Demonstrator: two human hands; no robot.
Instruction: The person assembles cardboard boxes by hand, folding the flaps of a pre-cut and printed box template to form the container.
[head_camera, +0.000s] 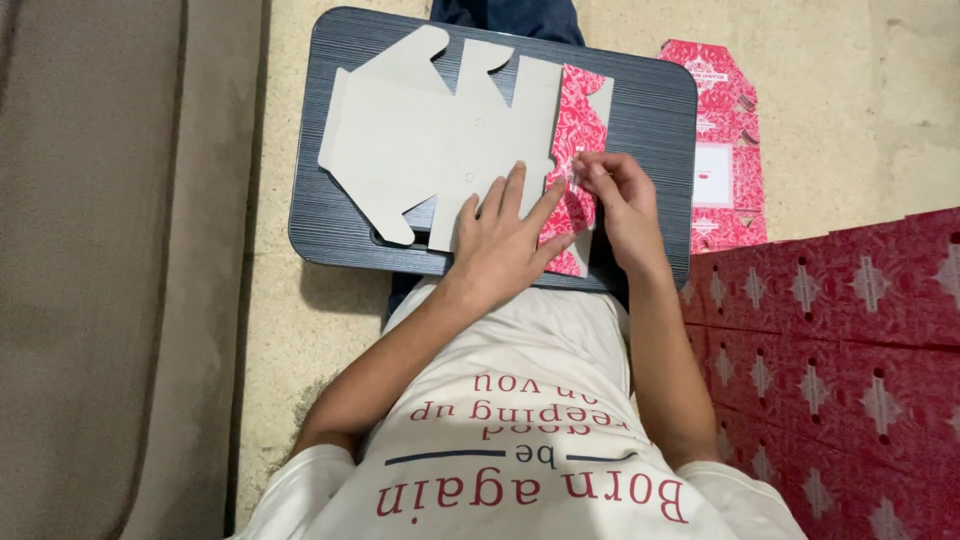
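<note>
I see the right hand (618, 200) pinching the red flap (578, 150) of the box blank (450, 135); flap runs 12-to-6, left hand (505, 235) flat at 8 o'clock.

Red patterned boxes (840, 340), flat carton (722, 150)

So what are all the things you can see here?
Lap tray: one, dark grey, in the middle, over the person's legs.
Flat box cutout: one, grey inside up, red patterned flap folded over at its right side, lying on the tray.
Flat printed box: one, red and white, on the floor right of the tray.
Stacked box sheets: many, red with white shapes, lower right.
Floor: beige.
Left hand: pressing flat on the cutout.
Right hand: fingers pinching the red flap.
</note>
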